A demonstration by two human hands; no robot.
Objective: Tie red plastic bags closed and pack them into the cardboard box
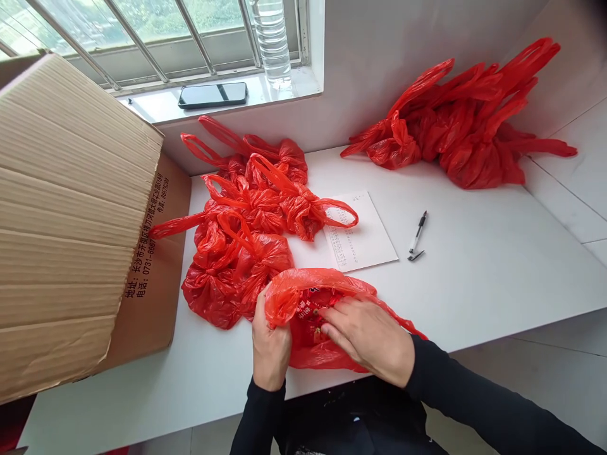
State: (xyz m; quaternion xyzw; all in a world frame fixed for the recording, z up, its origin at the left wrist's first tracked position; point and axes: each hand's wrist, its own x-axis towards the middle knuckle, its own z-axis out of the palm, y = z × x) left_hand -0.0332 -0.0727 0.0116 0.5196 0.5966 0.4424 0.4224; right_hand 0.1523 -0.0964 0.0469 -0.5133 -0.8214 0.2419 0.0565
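Left hand [271, 344] has the rim of an open red plastic bag [327, 357] clamped, near edge of the table [474, 272]. Right hand [372, 338] is fingers-deep inside, can't tell if it's gripping anything. Bag's thin, crinkly, kinda see-through, printed red stuff [310, 313] showing. Knotted red bags [256, 212] crowd its far left, one loop blocking part of a paper sheet [365, 237]. Pen's [418, 232] right, cardboard box [71, 208] left.

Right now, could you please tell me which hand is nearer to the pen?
Right. The right hand reaches into the open red bag, with the pen beyond it and slightly rightward; the left hand holds the bag's left rim, farther from the pen.
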